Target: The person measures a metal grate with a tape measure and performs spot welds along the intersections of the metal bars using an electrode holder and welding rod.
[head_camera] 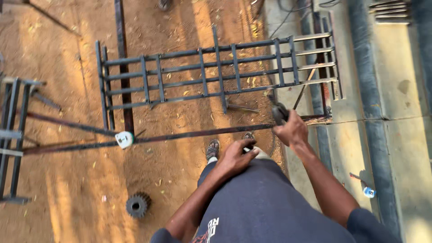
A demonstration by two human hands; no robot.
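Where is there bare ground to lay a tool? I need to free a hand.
Bare dirt lies left of the gear, below the long bar and tape measure. The concrete slab on the right is also mostly bare. It is crowded around the grille, the stand and the right hand.

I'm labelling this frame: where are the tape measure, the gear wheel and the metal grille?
tape measure point(124, 139), head view, on its white case.
gear wheel point(137, 205), head view, on its toothed rim.
metal grille point(219, 67), head view, on a middle upright bar.
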